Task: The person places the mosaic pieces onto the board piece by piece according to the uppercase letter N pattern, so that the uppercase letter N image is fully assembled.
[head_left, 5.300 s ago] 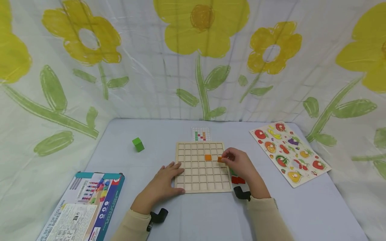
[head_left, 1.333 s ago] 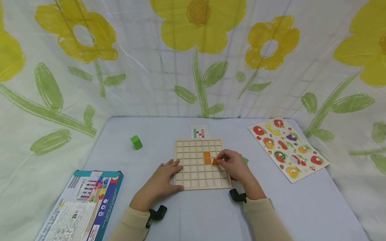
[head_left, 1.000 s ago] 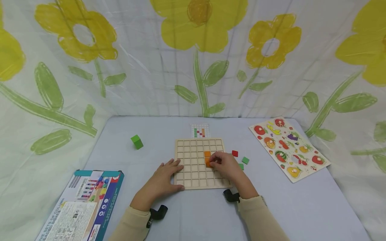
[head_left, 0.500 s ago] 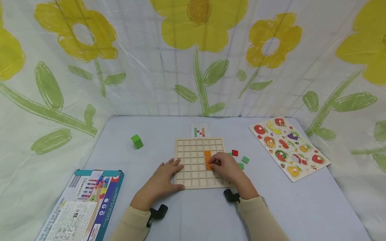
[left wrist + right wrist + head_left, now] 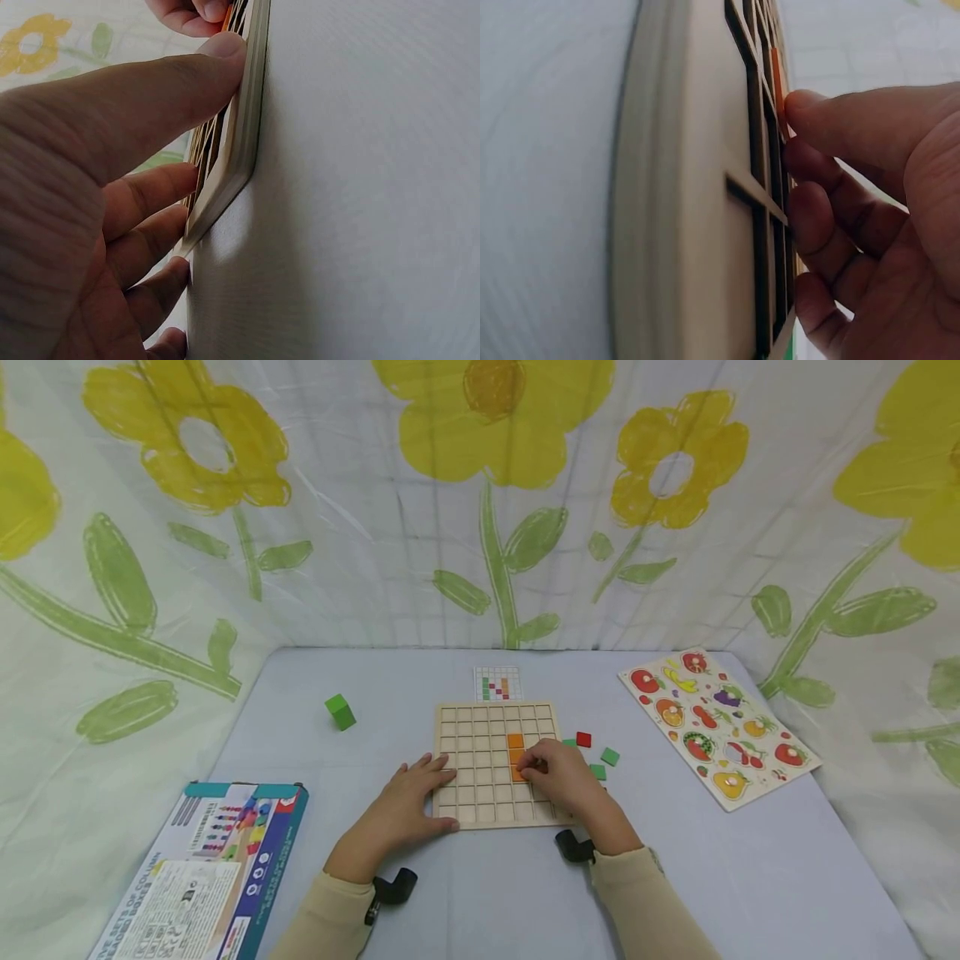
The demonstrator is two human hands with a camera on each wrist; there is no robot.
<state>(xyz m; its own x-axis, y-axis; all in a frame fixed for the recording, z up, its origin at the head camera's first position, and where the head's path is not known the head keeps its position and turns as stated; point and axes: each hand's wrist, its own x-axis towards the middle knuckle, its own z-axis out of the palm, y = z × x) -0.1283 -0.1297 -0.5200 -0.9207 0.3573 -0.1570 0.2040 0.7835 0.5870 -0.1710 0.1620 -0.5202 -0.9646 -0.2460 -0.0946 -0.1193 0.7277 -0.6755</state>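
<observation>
A wooden grid board (image 5: 480, 793) lies flat on the table. My left hand (image 5: 401, 810) rests on its left edge with spread fingers; in the left wrist view the thumb (image 5: 172, 90) lies along the board's rim. Orange square tiles (image 5: 515, 741) form a column in the board's right half. My right hand (image 5: 566, 777) pinches the lowest orange tile (image 5: 518, 774) at its cell, partly covering the column. In the right wrist view, thumb and forefinger touch the edge of an orange tile (image 5: 778, 94), low against the grid.
Loose green tiles (image 5: 611, 757) and a red tile (image 5: 583, 739) lie right of the board. A pattern card (image 5: 497, 683) lies behind it. Further out are a green block (image 5: 341, 712), a printed box (image 5: 217, 868) at front left, and a fruit puzzle board (image 5: 705, 718) at right.
One orange tile lay in the grid at first; now three form a column. My right hand moved left and brought the last tile to the column's near end. My left hand stayed on the board.
</observation>
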